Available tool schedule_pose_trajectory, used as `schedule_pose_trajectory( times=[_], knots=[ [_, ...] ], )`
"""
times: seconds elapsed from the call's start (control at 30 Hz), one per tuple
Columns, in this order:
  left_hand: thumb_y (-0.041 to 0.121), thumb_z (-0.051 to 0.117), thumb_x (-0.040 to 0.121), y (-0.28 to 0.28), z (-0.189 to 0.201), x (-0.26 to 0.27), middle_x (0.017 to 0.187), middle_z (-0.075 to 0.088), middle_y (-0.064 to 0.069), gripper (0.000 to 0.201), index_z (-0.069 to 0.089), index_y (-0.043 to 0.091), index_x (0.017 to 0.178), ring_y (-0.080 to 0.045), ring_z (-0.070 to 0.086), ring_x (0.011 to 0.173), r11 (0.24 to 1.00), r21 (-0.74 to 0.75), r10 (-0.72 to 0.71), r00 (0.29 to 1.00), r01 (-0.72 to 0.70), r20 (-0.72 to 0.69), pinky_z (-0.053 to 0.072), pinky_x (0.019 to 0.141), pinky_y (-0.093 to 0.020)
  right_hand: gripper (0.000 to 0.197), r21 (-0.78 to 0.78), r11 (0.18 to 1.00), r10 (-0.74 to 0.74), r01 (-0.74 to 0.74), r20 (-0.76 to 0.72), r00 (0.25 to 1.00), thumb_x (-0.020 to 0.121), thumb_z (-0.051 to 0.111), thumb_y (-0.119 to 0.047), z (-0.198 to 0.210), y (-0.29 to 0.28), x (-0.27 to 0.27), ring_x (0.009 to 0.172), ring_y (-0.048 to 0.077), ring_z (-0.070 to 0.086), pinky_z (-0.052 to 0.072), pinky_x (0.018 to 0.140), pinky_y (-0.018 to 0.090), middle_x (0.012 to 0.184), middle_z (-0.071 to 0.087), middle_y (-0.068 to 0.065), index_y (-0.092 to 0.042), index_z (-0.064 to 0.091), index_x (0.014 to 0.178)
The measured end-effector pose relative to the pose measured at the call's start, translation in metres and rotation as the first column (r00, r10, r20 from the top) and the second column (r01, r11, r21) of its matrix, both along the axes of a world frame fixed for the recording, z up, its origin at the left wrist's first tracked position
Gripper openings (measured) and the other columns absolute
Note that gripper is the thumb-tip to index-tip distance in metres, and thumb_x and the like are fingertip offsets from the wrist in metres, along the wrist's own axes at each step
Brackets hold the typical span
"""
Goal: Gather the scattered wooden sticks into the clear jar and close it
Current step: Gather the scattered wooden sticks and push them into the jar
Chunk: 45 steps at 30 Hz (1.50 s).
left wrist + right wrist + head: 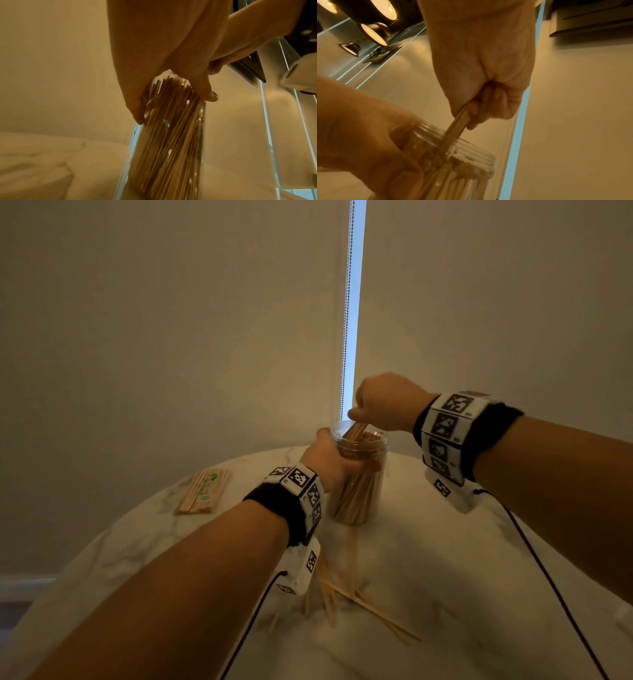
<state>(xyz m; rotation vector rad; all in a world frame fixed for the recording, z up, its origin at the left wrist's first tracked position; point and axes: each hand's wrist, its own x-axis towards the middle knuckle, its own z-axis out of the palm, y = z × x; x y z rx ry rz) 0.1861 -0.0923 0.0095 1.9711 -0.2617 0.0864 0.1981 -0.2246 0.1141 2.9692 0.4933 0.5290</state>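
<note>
A clear jar (359,484) full of wooden sticks stands upright at the far side of the marble table (445,559). My left hand (329,460) grips the jar (168,142) near its open, threaded neck (467,151). Above the mouth, my right hand (380,405) pinches a few wooden sticks (458,125) whose lower ends reach down into the jar. Several loose sticks (359,601) lie scattered on the table nearer to me. No lid is in view.
A wrapped pack of sticks (203,491) lies at the table's far left. A bead chain (346,313) hangs by the bright window gap behind the jar. Black cables (548,577) trail from both wristbands across the table.
</note>
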Motion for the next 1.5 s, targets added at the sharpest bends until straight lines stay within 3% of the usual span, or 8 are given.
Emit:
schedule_pose_trajectory(
  times=[0.07,0.2,0.33,0.6,0.8,0.97,1.1,1.5],
  knots=[
    [0.045,0.095,0.055,0.001,-0.009,0.008,0.103,0.076,0.003,0.076,0.063,0.018,0.118,-0.015,0.072,0.097,1.000,-0.011,-0.027,0.999,0.027,0.025,0.058,0.089,-0.039,0.035,-0.119,0.993,0.012,-0.024,-0.103,0.995,0.100,0.051,-0.037,-0.011,0.011,0.007,0.079,0.026,0.053,0.046,0.072,0.033,0.088,0.060,0.009,-0.005,0.053,0.086],
    [0.075,0.089,0.036,0.002,-0.019,0.018,0.110,0.073,0.005,0.113,0.054,0.020,0.129,-0.015,0.071,0.099,1.000,0.005,0.009,1.000,-0.009,0.000,0.059,0.087,-0.042,0.019,-0.232,0.968,0.067,-0.101,-0.151,0.986,0.099,0.052,-0.018,-0.018,0.021,0.006,0.087,0.021,0.052,0.042,0.076,0.030,0.104,0.065,0.005,-0.010,0.068,0.104],
    [0.048,0.092,0.058,0.002,-0.009,0.003,0.118,0.065,0.000,0.099,0.041,0.014,0.135,-0.019,0.064,0.107,0.999,0.048,0.024,0.999,-0.022,-0.025,0.055,0.090,-0.037,0.018,-0.201,0.970,0.107,-0.137,-0.151,0.983,0.095,0.057,-0.012,-0.013,0.021,0.004,0.091,0.016,0.052,0.037,0.077,0.024,0.101,0.063,-0.003,-0.018,0.073,0.102],
    [0.046,0.091,0.062,0.011,0.000,-0.010,0.111,0.067,0.005,0.081,0.052,0.012,0.126,-0.016,0.066,0.104,0.988,0.156,-0.011,1.000,0.013,-0.017,0.051,0.076,-0.022,0.031,0.006,0.993,0.113,-0.115,-0.234,0.966,0.098,0.054,-0.042,-0.002,0.011,-0.015,0.099,0.016,0.058,0.040,0.084,0.028,0.116,0.069,-0.004,-0.025,0.073,0.115],
    [0.058,0.071,0.082,0.033,-0.005,-0.039,0.110,0.069,-0.009,0.067,0.063,0.004,0.119,-0.025,0.062,0.096,0.699,0.714,0.181,0.976,-0.040,-0.123,0.044,0.077,-0.030,0.031,0.299,0.930,0.194,-0.215,0.099,0.976,0.096,0.057,-0.032,-0.010,0.003,-0.080,0.065,0.018,0.052,0.031,0.054,0.024,0.064,0.056,-0.003,-0.018,0.058,0.068],
    [0.070,0.058,0.084,0.037,-0.035,-0.062,0.122,0.064,-0.015,0.079,0.060,0.003,0.126,-0.030,0.059,0.116,0.544,0.837,0.181,0.967,0.055,-0.181,0.046,0.095,-0.035,0.042,0.116,0.988,0.145,-0.103,-0.447,0.883,0.092,0.057,-0.054,-0.082,0.013,-0.125,0.065,0.014,0.058,0.043,0.057,0.024,0.066,0.061,-0.003,-0.018,0.062,0.072],
    [0.065,0.072,0.076,0.035,-0.041,-0.070,0.089,0.059,-0.006,0.058,0.055,0.011,0.085,-0.025,0.058,0.087,0.550,0.834,0.189,0.966,0.047,-0.179,0.048,0.076,-0.031,0.068,-0.111,0.989,0.004,-0.095,-0.628,0.778,0.080,0.052,-0.077,-0.129,0.017,-0.134,0.078,0.020,0.064,0.055,0.076,0.032,0.083,0.069,0.002,-0.013,0.069,0.093],
    [0.034,0.082,0.080,0.063,-0.036,-0.102,0.112,0.072,-0.014,0.050,0.067,0.000,0.114,-0.030,0.068,0.104,0.663,0.747,0.216,0.947,0.037,-0.239,0.057,0.089,-0.037,0.025,-0.175,0.979,-0.020,-0.108,-0.605,0.796,0.096,0.052,-0.019,-0.119,0.014,-0.164,0.056,0.018,0.043,0.041,0.058,0.028,0.068,0.049,0.005,-0.006,0.053,0.075]
  ],
)
